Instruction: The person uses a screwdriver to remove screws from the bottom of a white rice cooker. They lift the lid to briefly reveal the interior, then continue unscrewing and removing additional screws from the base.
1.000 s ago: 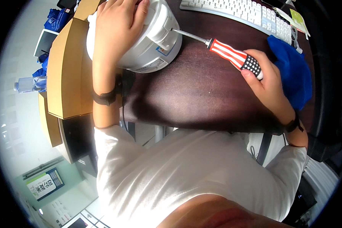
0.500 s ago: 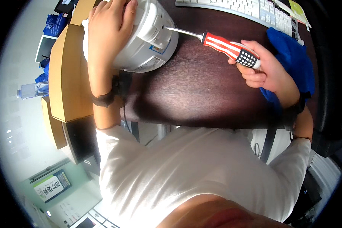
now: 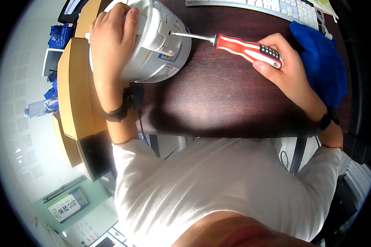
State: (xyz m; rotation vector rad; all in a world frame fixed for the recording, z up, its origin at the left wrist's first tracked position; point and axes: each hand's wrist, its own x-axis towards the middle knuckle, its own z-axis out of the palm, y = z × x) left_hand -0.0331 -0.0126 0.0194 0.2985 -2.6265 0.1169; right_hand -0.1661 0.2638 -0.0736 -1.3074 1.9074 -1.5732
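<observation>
A white round appliance [image 3: 152, 66], by its look a rice cooker, sits at the far left of the dark table. My left hand [image 3: 113, 35] lies over its top, fingers bent around the lid's upper part and holding it. In my right hand [image 3: 286, 61] is a screwdriver [image 3: 239, 46] with a red, white and black star-patterned handle. Its metal shaft points left, and the tip meets a small hole in the side of the cooker's protruding hinge or latch part [image 3: 154, 39]. My right fingers close around the handle's end, with the thumb along its near side.
A white keyboard [image 3: 272, 9] lies along the far edge. Blue cloth [image 3: 323, 61] is bunched beside my right forearm. Cardboard boxes [image 3: 76, 94] stand left of the table, near a clear plastic bottle [image 3: 41, 108]. A black cable [image 3: 141, 123] hangs by my left wrist.
My right hand has rolled the screwdriver handle about its axis, its thumb now on the near side. The tip stays at the hole. My left hand still holds the cooker; the view shifted slightly.
</observation>
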